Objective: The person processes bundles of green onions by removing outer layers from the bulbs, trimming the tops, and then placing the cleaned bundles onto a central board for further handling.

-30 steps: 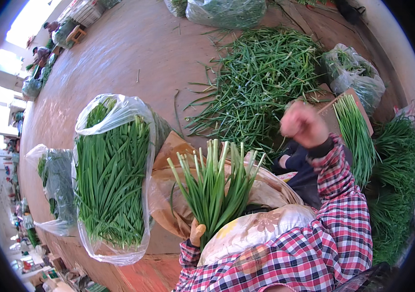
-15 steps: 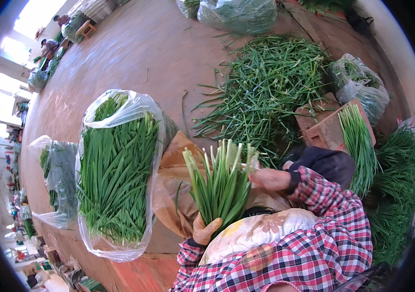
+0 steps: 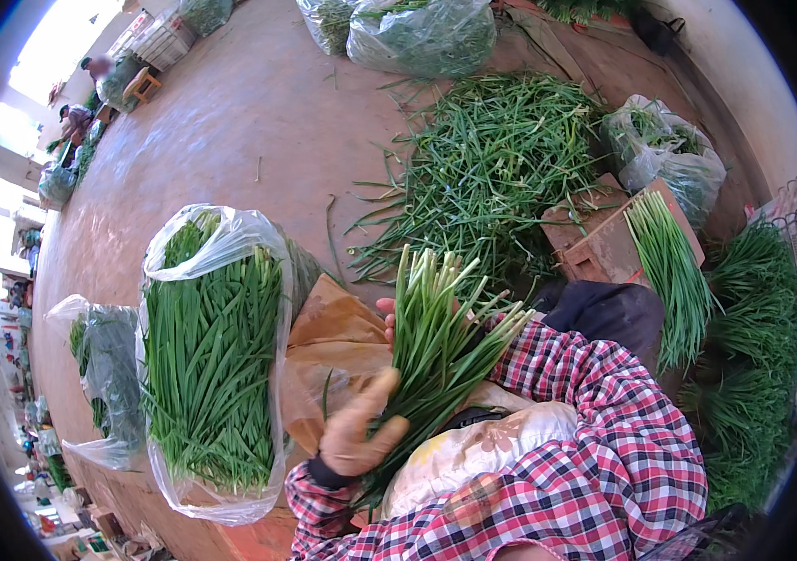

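Observation:
A loose bunch of garlic chives stands tilted in front of me, pale stem ends up and fanning out to the right, green leaves down by my lap. My right hand reaches behind the bunch and supports it; only its fingertips show past the left side, and the palm is hidden. Beside the lower leaves, my left hand is open, thumb and fingers spread apart. To the left, a clear plastic bag is packed with green chives.
A heap of loose leaves covers the floor ahead. On the right, trimmed chives lean on a brown crate, near piled greens. Filled bags stand at the back; another bag is far left. People sit far off.
My left hand has let go of the leaf end and opened. My right hand has moved left behind the bunch, whose stems now spread to the right. The whole view has shifted slightly.

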Available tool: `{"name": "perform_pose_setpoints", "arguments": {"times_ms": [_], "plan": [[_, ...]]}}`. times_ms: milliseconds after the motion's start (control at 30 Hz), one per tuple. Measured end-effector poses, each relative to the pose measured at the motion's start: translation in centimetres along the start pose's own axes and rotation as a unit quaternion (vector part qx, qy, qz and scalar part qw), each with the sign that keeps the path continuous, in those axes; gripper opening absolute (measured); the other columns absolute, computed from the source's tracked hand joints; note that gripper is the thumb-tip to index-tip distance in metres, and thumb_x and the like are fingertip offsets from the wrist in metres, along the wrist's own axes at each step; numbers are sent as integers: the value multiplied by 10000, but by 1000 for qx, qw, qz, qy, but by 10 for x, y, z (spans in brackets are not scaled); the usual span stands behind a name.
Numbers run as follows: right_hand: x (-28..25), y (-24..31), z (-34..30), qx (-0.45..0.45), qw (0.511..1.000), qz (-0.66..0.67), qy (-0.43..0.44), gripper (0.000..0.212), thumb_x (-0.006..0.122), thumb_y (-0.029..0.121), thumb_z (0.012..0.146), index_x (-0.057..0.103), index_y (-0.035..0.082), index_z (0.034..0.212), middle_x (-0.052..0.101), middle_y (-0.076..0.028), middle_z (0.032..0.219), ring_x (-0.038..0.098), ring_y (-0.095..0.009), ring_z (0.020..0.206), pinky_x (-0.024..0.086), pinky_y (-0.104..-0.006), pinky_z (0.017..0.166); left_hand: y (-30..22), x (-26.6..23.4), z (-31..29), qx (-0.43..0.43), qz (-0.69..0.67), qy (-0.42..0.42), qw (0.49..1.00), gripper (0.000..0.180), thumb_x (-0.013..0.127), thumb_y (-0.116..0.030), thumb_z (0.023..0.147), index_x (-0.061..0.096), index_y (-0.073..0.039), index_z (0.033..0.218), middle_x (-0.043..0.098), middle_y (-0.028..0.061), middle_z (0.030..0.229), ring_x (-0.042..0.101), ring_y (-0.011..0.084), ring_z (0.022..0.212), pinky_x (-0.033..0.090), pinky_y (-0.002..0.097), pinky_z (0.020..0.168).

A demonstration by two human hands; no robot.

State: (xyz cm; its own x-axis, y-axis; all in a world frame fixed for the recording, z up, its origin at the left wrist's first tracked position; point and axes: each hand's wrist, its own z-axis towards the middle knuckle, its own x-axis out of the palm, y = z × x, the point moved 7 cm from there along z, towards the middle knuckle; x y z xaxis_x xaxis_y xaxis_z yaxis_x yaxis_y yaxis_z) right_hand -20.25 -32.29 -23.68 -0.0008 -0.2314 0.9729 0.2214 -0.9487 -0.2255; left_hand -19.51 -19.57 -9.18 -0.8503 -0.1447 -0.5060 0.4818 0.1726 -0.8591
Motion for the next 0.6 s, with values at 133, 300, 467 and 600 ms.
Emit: {"name": "perform_pose_setpoints", "arguments": {"times_ms": [133,300,467,600], "plan": [[19,-8,12,27,999,4,16,600,460,450,902,372,63,1352,580,-165,1157,559,-309,1079,431,-459,967,59,0,1,-134,-477,-123,860,929,736,-401,737,230,-27,1420,402,157,1350,432,244,1214,367,383,997],[30,-18,20,28,999,-18,13,652,428,561,876,471,43,1269,579,-185,1147,557,-337,1075,438,-461,949,85,58,14,-115,-703,-79,698,934,713,-490,728,269,-23,1403,409,126,1349,437,220,1201,386,380,979],[31,63,18,-72,990,-93,-78,701,260,601,912,467,35,1269,592,-166,1143,572,-317,1055,448,-479,912,98,73,-19,-158,-716,-96,673,930,714,-493,725,278,-19,1397,409,122,1350,441,216,1196,389,377,976],[21,150,-28,-177,922,-231,-253,539,248,496,960,552,78,1113,636,-98,1065,600,-250,974,463,-422,866,102,82,-37,-178,-716,-113,666,928,715,-495,723,286,-16,1392,409,119,1351,444,212,1192,391,374,974]]}}
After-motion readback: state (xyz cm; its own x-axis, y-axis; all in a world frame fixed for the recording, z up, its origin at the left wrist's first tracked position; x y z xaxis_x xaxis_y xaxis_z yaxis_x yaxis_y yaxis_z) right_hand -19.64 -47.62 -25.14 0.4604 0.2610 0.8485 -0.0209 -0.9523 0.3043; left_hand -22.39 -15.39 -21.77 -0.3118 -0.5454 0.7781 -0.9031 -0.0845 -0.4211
